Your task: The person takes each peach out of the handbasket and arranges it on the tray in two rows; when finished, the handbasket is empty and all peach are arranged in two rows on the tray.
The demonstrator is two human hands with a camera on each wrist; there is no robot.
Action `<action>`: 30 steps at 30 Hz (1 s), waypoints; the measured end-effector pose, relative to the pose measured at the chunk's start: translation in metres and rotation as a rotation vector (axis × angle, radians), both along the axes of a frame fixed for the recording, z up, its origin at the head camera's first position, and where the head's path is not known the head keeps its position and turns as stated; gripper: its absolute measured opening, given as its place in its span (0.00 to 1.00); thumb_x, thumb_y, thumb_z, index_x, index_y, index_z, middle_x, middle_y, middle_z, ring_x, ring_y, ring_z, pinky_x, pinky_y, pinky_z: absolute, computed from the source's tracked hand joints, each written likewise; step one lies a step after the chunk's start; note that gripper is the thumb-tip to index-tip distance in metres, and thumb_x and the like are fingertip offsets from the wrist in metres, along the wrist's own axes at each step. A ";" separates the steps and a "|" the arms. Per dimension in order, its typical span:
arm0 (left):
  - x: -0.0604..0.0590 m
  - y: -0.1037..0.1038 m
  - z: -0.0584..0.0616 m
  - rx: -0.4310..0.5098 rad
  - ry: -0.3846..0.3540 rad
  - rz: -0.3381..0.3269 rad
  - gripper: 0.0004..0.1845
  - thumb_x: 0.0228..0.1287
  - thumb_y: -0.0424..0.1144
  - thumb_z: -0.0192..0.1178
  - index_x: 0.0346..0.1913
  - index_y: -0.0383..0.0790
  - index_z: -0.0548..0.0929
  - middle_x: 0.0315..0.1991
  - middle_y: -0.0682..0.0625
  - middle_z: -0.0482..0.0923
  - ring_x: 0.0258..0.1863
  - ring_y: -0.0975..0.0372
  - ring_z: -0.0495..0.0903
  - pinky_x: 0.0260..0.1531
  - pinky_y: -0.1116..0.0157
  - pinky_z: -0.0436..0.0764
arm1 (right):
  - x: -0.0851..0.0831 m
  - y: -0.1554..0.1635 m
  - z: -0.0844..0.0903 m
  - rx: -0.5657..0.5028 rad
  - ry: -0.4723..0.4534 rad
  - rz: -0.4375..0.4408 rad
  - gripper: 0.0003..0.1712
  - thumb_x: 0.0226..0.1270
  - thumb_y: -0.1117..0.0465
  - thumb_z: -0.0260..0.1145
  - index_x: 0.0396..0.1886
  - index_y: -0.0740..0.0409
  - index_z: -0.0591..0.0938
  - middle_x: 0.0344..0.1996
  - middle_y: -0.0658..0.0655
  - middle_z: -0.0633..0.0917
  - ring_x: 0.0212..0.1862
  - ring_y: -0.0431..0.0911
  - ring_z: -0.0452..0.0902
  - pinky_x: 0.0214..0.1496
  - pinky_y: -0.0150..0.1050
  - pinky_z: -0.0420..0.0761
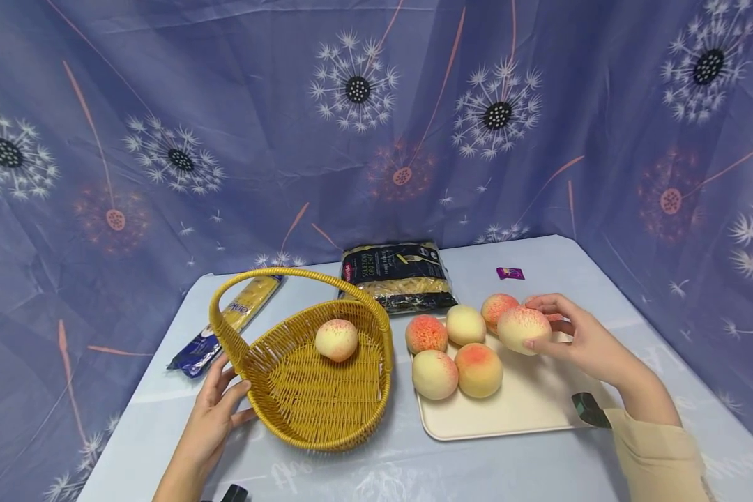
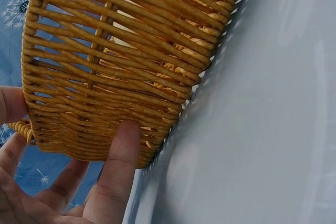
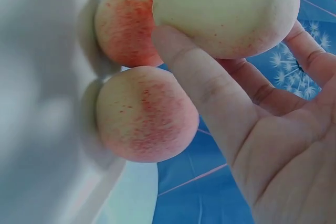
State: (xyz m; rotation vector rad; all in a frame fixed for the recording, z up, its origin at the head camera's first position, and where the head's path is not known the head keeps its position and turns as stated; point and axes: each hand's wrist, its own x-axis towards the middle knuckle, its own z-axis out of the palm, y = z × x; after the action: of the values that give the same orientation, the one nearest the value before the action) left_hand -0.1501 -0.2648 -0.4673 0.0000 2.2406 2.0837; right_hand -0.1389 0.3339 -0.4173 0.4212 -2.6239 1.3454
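My right hand point(image 1: 574, 338) holds a pale peach point(image 1: 524, 330) with pink speckles between thumb and fingers, above the tray's back part. In the right wrist view the thumb point(image 3: 202, 80) presses its underside, near another reddish peach point(image 3: 148, 114). Several more peaches point(image 1: 479, 370) sit together on the left half of the cream tray point(image 1: 508, 418). Left of it stands a yellow wicker basket point(image 1: 326, 390) with an arched handle and one peach point(image 1: 337, 340) inside. My left hand point(image 1: 210, 418) grips the basket's left side, thumb point(image 2: 118, 166) against the outer weave.
Behind the basket and tray lies a black bag of penne pasta point(image 1: 401, 279). A blue and yellow pasta packet point(image 1: 245, 307) lies at the left, partly behind the handle. A small purple wrapped sweet point(image 1: 510, 273) is at the back right. A patterned blue curtain point(image 1: 257, 139) hangs behind the table.
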 end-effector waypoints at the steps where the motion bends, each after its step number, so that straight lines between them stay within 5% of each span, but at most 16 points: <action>1: 0.000 0.000 0.000 -0.003 -0.001 0.001 0.34 0.84 0.36 0.54 0.85 0.54 0.55 0.74 0.44 0.58 0.55 0.68 0.83 0.46 0.58 0.91 | 0.000 0.000 -0.002 -0.006 0.007 0.007 0.34 0.64 0.67 0.80 0.67 0.59 0.76 0.59 0.45 0.80 0.56 0.31 0.78 0.57 0.19 0.77; 15: 0.000 -0.001 0.001 -0.006 -0.022 0.003 0.35 0.85 0.37 0.54 0.85 0.57 0.53 0.77 0.41 0.56 0.56 0.69 0.83 0.48 0.58 0.90 | 0.008 0.003 -0.019 0.020 -0.088 0.007 0.32 0.64 0.63 0.81 0.65 0.58 0.77 0.58 0.42 0.80 0.54 0.28 0.79 0.55 0.28 0.85; 30: -0.001 -0.002 -0.001 -0.008 -0.009 -0.005 0.35 0.85 0.37 0.53 0.86 0.57 0.52 0.79 0.39 0.55 0.57 0.68 0.82 0.47 0.57 0.90 | 0.004 0.003 -0.035 0.016 -0.091 0.049 0.32 0.62 0.63 0.83 0.63 0.57 0.78 0.57 0.46 0.82 0.54 0.30 0.80 0.55 0.29 0.86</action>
State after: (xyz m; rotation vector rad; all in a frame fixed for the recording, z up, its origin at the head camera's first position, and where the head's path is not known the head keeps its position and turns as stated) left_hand -0.1508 -0.2670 -0.4684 -0.0037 2.2416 2.0676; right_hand -0.1349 0.3364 -0.4520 0.4396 -2.7165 1.3906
